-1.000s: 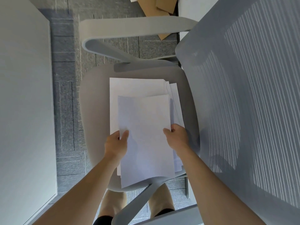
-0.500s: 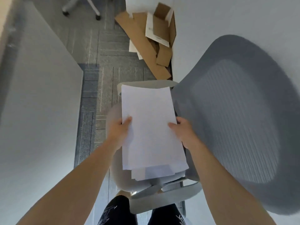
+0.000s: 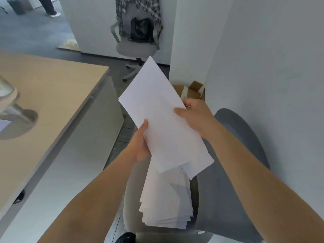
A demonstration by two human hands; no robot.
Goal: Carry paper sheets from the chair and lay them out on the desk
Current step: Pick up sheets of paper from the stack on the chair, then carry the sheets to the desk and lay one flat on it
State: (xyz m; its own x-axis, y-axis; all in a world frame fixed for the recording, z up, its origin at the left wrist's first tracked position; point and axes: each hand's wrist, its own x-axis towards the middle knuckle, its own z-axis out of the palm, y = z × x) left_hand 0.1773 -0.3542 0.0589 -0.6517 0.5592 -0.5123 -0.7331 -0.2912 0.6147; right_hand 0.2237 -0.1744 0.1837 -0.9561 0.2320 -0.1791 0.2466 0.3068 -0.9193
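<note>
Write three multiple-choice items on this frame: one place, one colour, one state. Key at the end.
1. Where does the paper stack lie? A in a drawer; B on the chair seat; C on a shelf.
2. What colour is the desk top? A black; B red; C light wood.
3. What state are the held sheets in? A raised in the air; B lying flat on a surface; C crumpled into a ball.
Key: 1 B, the fanned stack rests on the grey seat. 2 C, the top shows pale tan. 3 A, the left grip and right grip each pinch an edge, above the chair.
</note>
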